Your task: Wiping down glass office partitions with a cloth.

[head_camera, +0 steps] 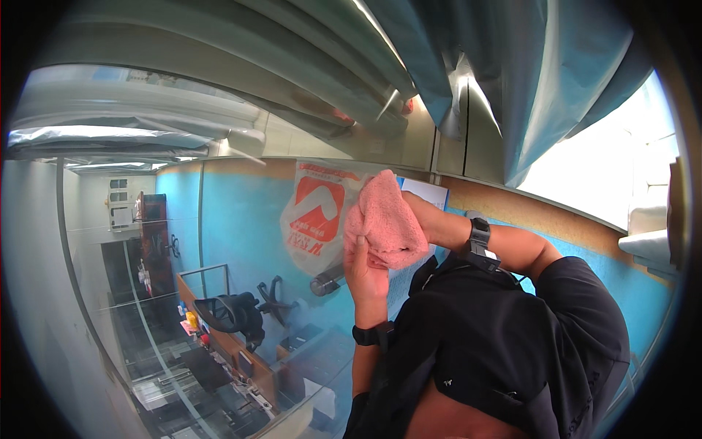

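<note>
A pink fleecy cloth (386, 219) is bunched between my two hands. My left hand (368, 271) grips its lower left edge, with the thumb lying on the front of the cloth. My right hand (422, 214) is at the right side of the cloth, its fingers hidden behind the fabric. Left of the cloth is a translucent plastic bag (312, 214) with red print. Just below that bag, a dark cylindrical object (326, 282) shows beside my left hand. Behind my right hand, a sheet of paper (425, 192) bearing writing is partly covered.
A black office chair (236, 318) and a brown desk (252, 367) with several small items stand at the lower left. Grey-blue sheeting (526, 99) hangs across the top. A metal-framed glass panel edge (82, 296) curves down the left side.
</note>
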`<act>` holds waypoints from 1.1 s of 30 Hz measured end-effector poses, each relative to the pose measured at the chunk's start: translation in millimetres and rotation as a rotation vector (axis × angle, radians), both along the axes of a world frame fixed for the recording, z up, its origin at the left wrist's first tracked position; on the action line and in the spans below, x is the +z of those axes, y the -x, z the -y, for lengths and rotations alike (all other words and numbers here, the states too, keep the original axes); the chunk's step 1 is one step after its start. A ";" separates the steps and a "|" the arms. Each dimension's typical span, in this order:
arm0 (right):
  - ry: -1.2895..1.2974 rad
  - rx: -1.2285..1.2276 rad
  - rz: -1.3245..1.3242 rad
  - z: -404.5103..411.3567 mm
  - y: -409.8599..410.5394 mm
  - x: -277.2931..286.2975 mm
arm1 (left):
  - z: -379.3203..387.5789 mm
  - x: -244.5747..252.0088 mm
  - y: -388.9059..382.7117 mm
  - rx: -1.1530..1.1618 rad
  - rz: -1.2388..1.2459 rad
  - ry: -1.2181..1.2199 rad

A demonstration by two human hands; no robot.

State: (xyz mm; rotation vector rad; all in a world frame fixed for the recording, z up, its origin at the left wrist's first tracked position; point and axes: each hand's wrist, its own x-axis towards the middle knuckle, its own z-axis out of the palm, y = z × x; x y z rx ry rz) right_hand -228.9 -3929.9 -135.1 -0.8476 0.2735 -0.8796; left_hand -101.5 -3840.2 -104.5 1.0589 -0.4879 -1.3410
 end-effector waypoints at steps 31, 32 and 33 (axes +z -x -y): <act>0.264 -0.167 -0.803 -22.8 96.9 -5.1 | 0.9 -28.2 35.6 -0.082 -0.266 -0.096; 0.227 -0.201 -0.831 -14.3 98.6 -43.0 | 1.1 -26.3 37.4 -0.083 -0.264 -0.097; 0.192 -0.227 -0.856 -9.3 96.6 -63.1 | 0.0 -25.3 36.7 -0.088 -0.301 -0.102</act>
